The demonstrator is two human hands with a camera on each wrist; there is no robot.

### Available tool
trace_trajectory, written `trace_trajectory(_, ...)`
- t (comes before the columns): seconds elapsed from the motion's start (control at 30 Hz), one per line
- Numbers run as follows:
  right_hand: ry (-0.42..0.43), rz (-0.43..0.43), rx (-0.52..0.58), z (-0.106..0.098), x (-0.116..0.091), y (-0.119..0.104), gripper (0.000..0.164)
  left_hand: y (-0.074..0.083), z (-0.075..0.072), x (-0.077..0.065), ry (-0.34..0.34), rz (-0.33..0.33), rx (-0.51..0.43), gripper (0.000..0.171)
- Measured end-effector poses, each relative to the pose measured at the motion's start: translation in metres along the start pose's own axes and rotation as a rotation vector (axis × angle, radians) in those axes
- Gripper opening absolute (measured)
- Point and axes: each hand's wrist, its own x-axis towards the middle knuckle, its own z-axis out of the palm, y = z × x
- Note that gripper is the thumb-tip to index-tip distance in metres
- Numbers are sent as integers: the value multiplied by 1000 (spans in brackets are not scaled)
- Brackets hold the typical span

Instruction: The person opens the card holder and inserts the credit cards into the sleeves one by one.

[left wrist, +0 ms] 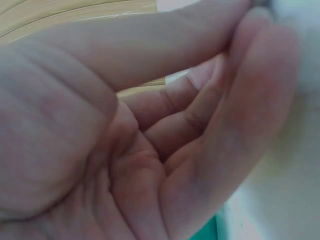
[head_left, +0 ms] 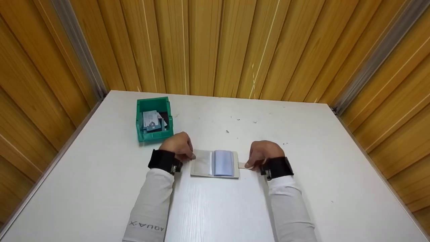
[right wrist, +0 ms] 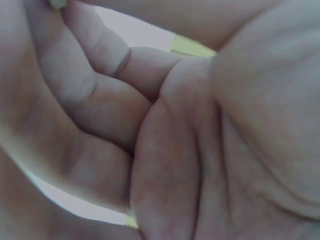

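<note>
A small cream card holder (head_left: 202, 164) lies opened flat on the white table, its clear bluish plastic sleeves (head_left: 224, 163) stacked over the right half. At its upper left edge my left hand (head_left: 178, 145) pinches the cover between thumb and finger. A short cream strap (head_left: 242, 165) sticks out from the right side, and my right hand (head_left: 264, 151) pinches its end. In the left wrist view, thumb and forefinger (left wrist: 250, 65) meet at the upper right; what they hold there is blurred. Curled fingers (right wrist: 65, 75) fill much of the right wrist view.
Beyond my left hand stands a green open bin (head_left: 155, 135) with several cards (head_left: 151, 119) inside. The white table (head_left: 215, 208) reaches back to a wood-patterned wall (head_left: 201, 47), with similar panels at both sides. Small dark marks dot the tabletop.
</note>
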Motion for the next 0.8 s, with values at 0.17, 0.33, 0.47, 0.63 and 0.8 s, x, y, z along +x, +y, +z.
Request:
trace_trajectory(0.17,19,-19,-17,-2,3,9,25,3,-2,-1,-8,3,90,23)
trace_trajectory(0.33,1,-48,27,-3,7,19,30,5,-3,-4,-49,-10,72,23)
trace_trajectory(0.47,-5,-45,124,-4,9,29,42,7,-4,-6,-67,-46,41,25)
trace_trajectory(0.63,-2,-60,277,-3,13,40,60,10,-7,-9,-53,-35,64,30)
trace_trajectory(0.8,-1,-55,400,-1,18,46,70,11,-8,-10,-19,-36,7,37)
